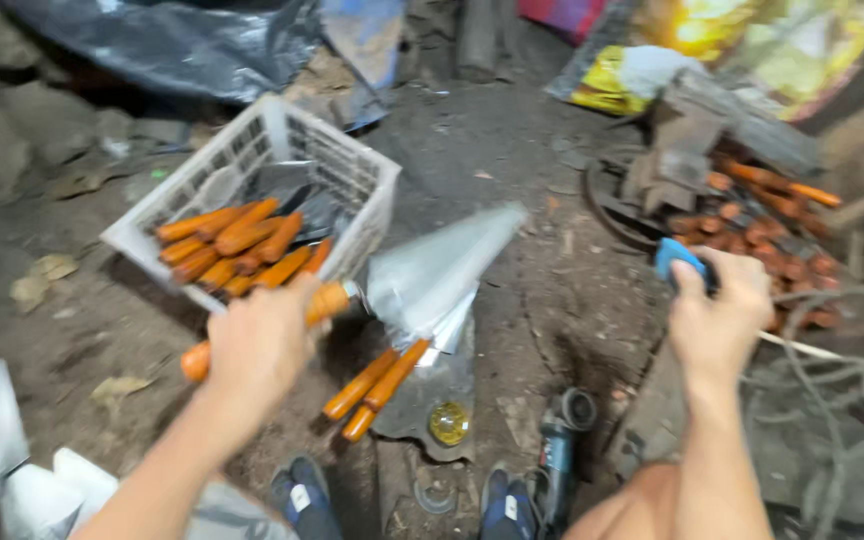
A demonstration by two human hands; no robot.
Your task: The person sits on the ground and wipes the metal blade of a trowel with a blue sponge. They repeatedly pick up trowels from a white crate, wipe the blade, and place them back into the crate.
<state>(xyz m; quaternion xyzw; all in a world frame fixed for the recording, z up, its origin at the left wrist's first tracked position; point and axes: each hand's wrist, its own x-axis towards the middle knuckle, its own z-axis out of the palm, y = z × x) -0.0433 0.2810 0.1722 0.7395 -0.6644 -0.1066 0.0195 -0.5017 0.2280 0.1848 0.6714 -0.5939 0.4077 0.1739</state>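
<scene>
- Dim, flat light falls on the dirt ground; the brightest spot is a yellow-white glare well above and right of the white plastic crate (252,190).
- Motion blur smears the whole view, worst right of the crate.
- Pale sheen on the metal trowel blade (437,270) just right of the crate.
- Deep shadow above the crate.

a: what's in the left hand (260,345)?
b: a metal trowel with an orange wooden handle (422,275), gripped by the handle, blade pointing right.
a: and behind it?
b: a white plastic crate (372,190) holding more orange-handled trowels (237,245).
a: the right hand (717,315)?
b: closed on a small blue object (677,260).
</scene>
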